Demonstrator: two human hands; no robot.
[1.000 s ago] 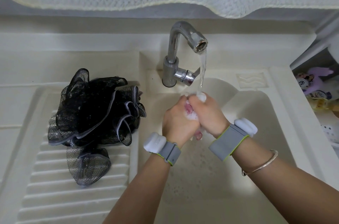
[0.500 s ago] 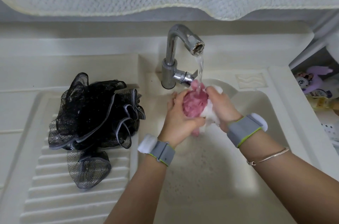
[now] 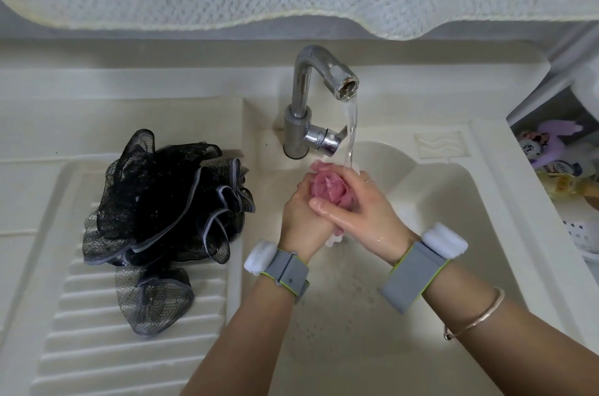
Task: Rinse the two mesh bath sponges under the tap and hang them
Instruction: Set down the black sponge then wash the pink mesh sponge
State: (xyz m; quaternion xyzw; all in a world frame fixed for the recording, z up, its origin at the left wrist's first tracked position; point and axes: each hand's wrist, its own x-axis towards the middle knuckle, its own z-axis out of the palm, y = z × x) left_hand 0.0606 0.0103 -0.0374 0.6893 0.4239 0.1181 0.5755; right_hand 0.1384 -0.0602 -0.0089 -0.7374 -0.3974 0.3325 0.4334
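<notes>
Head view: your left hand [image 3: 299, 217] and right hand [image 3: 359, 207] clasp the pink mesh sponge [image 3: 330, 189] just below and in front of the tap [image 3: 319, 97], the fingers of both curled tight round it so that only a crumpled pink dome shows between them. Half a second ago that sponge swelled out wider between looser palms, with its white part showing at the right; a second ago it was almost wholly hidden in your fists. Now it is squeezed down again, and the stream [image 3: 351, 133] from the tap falls on it at its far edge. Judged from this pumping, the first sponge is in mid-rinse, and nothing is hung yet. The black mesh sponge [image 3: 168, 201] lies unheld to the left of the tap, on the ribbed draining board [image 3: 97, 347]; it has not moved and waits its turn. The basin [image 3: 470, 233] below the tap holds your hands, the pink sponge and running water, with wet speckles across its floor. Far right of the tap, a shelf [image 3: 551, 175] shows bottles and a purple toy, too blurred to name more exactly.
</notes>
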